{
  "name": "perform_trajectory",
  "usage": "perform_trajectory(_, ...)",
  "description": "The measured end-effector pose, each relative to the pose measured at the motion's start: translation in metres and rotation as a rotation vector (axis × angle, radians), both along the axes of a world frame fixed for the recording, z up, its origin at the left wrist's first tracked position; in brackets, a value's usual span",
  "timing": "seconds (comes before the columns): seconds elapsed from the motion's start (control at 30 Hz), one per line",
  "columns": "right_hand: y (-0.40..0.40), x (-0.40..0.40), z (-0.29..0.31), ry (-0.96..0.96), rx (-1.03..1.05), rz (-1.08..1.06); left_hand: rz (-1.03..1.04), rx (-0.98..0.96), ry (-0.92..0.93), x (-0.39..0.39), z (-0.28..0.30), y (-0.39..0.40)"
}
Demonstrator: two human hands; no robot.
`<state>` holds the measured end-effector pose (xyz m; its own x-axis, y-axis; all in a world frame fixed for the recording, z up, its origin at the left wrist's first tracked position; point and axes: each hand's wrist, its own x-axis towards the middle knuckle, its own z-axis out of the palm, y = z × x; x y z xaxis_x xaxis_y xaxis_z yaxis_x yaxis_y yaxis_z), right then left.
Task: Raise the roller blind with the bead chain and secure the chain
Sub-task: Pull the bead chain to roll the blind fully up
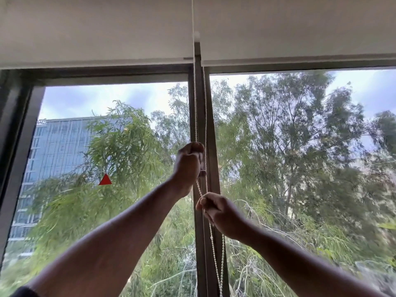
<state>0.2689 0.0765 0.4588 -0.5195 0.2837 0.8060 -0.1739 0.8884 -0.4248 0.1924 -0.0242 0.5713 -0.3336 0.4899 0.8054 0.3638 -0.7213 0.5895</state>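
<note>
The dark window mullion (pixel 200 116) serves as the landmark. The bead chain (pixel 206 125) hangs as two white strands directly in front of it, running down from the top edge of the view to below the frame. The roller blind (pixel 96 39) is seen high above the mullion's visible length, its bottom bar near the top of the glass, so the raising is judged largely done.

The left hand (pixel 188 161) is closed in a fist around one strand, partway down the mullion. The right hand (pixel 218 207) is held lower, just right of the mullion, with the chain pinched between thumb and fingertips.

For the pull to go well, the same strand should be drawn straight down along the mullion, hand under hand, without jerks, so the beads stay seated in the clutch. No chain holder can be made out on the mullion.
</note>
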Motion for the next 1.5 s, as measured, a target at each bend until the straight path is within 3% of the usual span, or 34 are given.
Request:
perform_trajectory(0.13,-0.008,0.006,0.015,0.029,-0.221,0.092,0.014,0.023,0.049,-0.007,-0.006,-0.003)
perform_trajectory(0.33,-0.039,0.017,0.101,0.322,-0.444,0.253,0.041,0.011,0.151,-0.002,-0.046,0.012)
perform_trajectory(0.43,-0.057,0.017,0.132,0.332,-0.497,0.395,0.037,-0.02,0.179,-0.001,-0.061,0.014)
perform_trajectory(0.53,-0.062,0.01,0.139,0.325,-0.463,0.361,0.068,-0.018,0.239,0.003,-0.066,0.011)
perform_trajectory(0.73,-0.059,-0.008,0.11,0.406,-0.162,0.13,0.242,-0.019,0.373,-0.004,-0.081,0.01)
perform_trajectory(1.03,-0.043,-0.006,0.06,0.309,-0.016,0.084,0.171,-0.134,0.378,-0.025,-0.123,0.019)
perform_trajectory(1.27,-0.027,0.007,0.026,0.3,-0.045,0.07,0.063,-0.274,0.343,-0.026,-0.161,0.027)
perform_trajectory(1.5,-0.011,0.01,-0.02,0.268,-0.276,0.125,0.024,-0.364,0.3,-0.009,-0.212,0.033)
